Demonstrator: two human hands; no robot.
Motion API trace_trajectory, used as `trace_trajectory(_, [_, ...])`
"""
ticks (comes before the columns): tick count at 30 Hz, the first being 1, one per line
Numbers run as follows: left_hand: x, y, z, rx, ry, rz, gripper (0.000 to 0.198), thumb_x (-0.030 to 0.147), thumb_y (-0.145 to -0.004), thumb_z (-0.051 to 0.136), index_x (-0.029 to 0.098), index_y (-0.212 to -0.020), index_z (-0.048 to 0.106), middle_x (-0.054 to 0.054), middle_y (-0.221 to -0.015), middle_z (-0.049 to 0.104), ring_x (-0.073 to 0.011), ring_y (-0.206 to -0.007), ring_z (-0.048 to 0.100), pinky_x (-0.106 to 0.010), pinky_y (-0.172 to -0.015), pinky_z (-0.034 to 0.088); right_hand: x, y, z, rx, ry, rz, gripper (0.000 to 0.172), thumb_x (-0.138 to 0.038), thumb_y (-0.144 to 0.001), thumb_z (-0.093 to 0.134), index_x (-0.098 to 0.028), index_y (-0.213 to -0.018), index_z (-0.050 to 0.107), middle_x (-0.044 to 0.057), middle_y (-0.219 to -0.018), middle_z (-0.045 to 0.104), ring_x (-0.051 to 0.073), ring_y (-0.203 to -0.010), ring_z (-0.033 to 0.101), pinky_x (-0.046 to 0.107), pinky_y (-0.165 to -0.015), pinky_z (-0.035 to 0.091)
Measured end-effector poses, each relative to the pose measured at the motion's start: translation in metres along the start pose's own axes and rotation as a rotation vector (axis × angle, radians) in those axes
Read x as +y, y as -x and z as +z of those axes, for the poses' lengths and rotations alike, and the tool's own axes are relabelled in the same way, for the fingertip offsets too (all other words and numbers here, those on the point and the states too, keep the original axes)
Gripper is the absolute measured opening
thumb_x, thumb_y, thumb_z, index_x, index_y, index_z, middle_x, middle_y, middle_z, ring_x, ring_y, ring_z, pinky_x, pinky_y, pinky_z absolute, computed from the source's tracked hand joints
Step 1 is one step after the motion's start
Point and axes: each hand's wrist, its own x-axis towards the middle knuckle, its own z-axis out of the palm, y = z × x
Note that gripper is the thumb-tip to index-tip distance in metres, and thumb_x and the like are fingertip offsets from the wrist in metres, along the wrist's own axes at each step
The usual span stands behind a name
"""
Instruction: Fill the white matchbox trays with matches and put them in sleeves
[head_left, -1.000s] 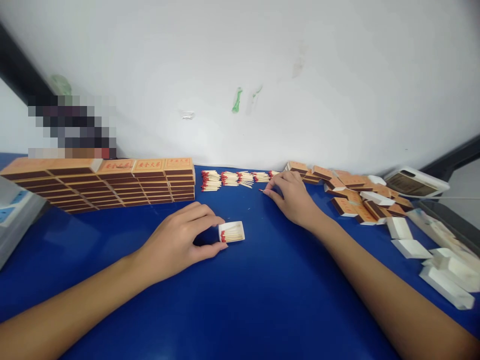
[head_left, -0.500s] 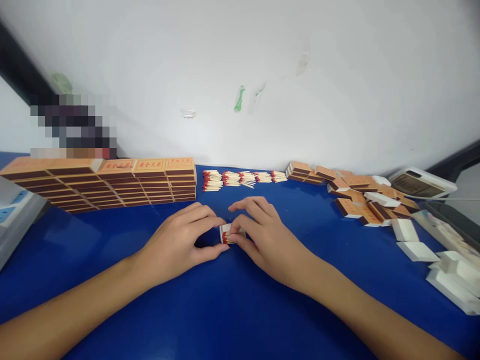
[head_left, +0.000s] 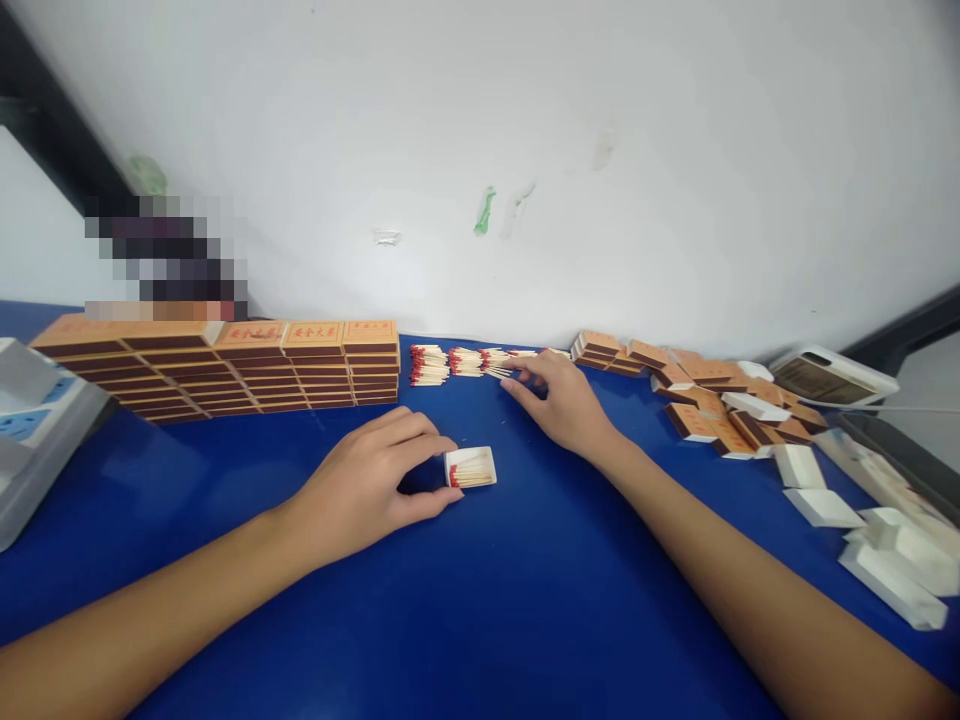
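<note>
A small white matchbox tray [head_left: 490,464] lies on the blue table, part filled with red-tipped matches [head_left: 471,472]. My left hand [head_left: 382,468] grips the tray's left end between thumb and fingers. Along the wall runs a row of match piles [head_left: 429,366]. My right hand [head_left: 562,400] is over the right part of that row, its thumb and index finger apart beside the matches. It partly hides the piles there, and I see nothing held in it.
A stack of orange matchboxes [head_left: 247,370] stands at the back left. To the right lie a loose heap of matchboxes [head_left: 709,400], several white trays [head_left: 823,507] and a phone [head_left: 832,378]. A clear plastic container [head_left: 56,450] is at the left edge.
My right hand has left the tray and moved up and right to the match piles, uncovering the matches in the tray. My left hand still holds the tray's end.
</note>
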Motion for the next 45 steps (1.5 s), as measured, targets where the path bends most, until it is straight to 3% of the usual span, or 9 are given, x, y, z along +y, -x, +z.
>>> trace_trajectory(5, [0.000, 0.000, 0.000, 0.001, -0.007, 0.011, 0.028, 0.032, -0.097, 0.076, 0.020, -0.122, 0.073, -0.007, -0.108, 0.073, -0.0227, -0.100, 0.068, -0.036, -0.085, 0.057, -0.005, -0.004, 0.004, -0.069, 0.014, 0.082, 0.014, -0.030, -0.098, 0.064, -0.021, -0.090, 0.070, 0.007, -0.089, 0.067, 0.023, -0.084, 0.058, 0.038, -0.079, 0.048])
trace_trajectory(8, [0.000, 0.000, 0.000, 0.006, -0.004, 0.019, 0.028, 0.032, -0.097, 0.077, 0.018, -0.121, 0.073, -0.007, -0.107, 0.073, -0.0230, -0.099, 0.068, -0.036, -0.085, 0.057, -0.005, -0.002, 0.000, -0.108, 0.017, 0.112, 0.016, -0.027, -0.098, 0.062, -0.020, -0.086, 0.067, 0.007, -0.089, 0.067, 0.022, -0.082, 0.058, 0.037, -0.077, 0.047])
trace_trajectory(14, [0.000, -0.001, 0.000, 0.010, -0.013, 0.004, 0.026, 0.032, -0.096, 0.077, 0.019, -0.119, 0.073, -0.006, -0.106, 0.073, -0.0226, -0.097, 0.067, -0.036, -0.084, 0.057, -0.013, 0.012, -0.018, -0.223, -0.005, 0.121, 0.017, -0.028, -0.101, 0.057, -0.019, -0.091, 0.067, 0.008, -0.093, 0.067, 0.023, -0.082, 0.060, 0.037, -0.076, 0.047])
trace_trajectory(19, [0.000, -0.001, -0.001, 0.023, -0.021, -0.011, 0.028, 0.032, -0.096, 0.078, 0.018, -0.120, 0.073, -0.006, -0.106, 0.073, -0.0232, -0.098, 0.067, -0.037, -0.085, 0.056, -0.037, 0.027, -0.034, -0.329, -0.085, 0.086, 0.017, -0.028, -0.105, 0.056, -0.021, -0.093, 0.067, 0.006, -0.094, 0.065, 0.021, -0.083, 0.060, 0.036, -0.075, 0.048])
trace_trajectory(28, [0.000, 0.000, 0.000, 0.042, -0.009, -0.004, 0.027, 0.029, -0.094, 0.080, 0.017, -0.117, 0.074, -0.006, -0.105, 0.072, -0.0218, -0.095, 0.066, -0.036, -0.084, 0.056, -0.086, 0.044, -0.033, -0.388, -0.124, -0.087, 0.008, -0.019, -0.107, 0.058, -0.022, -0.100, 0.063, 0.005, -0.103, 0.062, 0.020, -0.094, 0.059, 0.033, -0.081, 0.048])
trace_trajectory(33, [0.002, 0.001, 0.001, 0.035, -0.009, 0.008, 0.028, 0.029, -0.095, 0.079, 0.017, -0.119, 0.073, -0.006, -0.106, 0.073, -0.0224, -0.097, 0.066, -0.037, -0.085, 0.057, -0.072, 0.039, -0.031, -0.281, -0.169, -0.010, 0.009, -0.023, -0.105, 0.061, -0.023, -0.100, 0.068, 0.003, -0.092, 0.061, 0.018, -0.081, 0.058, 0.032, -0.073, 0.048])
trace_trajectory(37, [0.002, 0.001, 0.000, 0.030, -0.012, 0.017, 0.027, 0.029, -0.096, 0.078, 0.018, -0.121, 0.073, -0.006, -0.107, 0.073, -0.0220, -0.098, 0.067, -0.037, -0.085, 0.057, -0.043, 0.029, -0.019, -0.149, -0.029, 0.041, 0.005, -0.024, -0.101, 0.066, -0.020, -0.105, 0.069, 0.007, -0.099, 0.065, 0.024, -0.095, 0.061, 0.040, -0.085, 0.050])
trace_trajectory(41, [0.001, 0.000, 0.000, 0.027, -0.026, 0.011, 0.028, 0.029, -0.096, 0.078, 0.017, -0.121, 0.073, -0.006, -0.107, 0.072, -0.0224, -0.099, 0.067, -0.037, -0.085, 0.057, -0.029, 0.024, -0.010, -0.191, -0.015, 0.082, 0.014, -0.027, -0.103, 0.066, -0.020, -0.091, 0.066, 0.008, -0.095, 0.065, 0.027, -0.097, 0.059, 0.041, -0.085, 0.049])
trace_trajectory(45, [0.000, 0.000, -0.001, 0.030, -0.033, -0.009, 0.028, 0.030, -0.096, 0.078, 0.017, -0.120, 0.073, -0.006, -0.106, 0.072, -0.0226, -0.097, 0.066, -0.037, -0.085, 0.056, -0.047, 0.028, -0.013, -0.245, -0.113, 0.032, 0.014, -0.027, -0.105, 0.063, -0.022, -0.092, 0.065, 0.006, -0.095, 0.065, 0.025, -0.096, 0.058, 0.039, -0.084, 0.048])
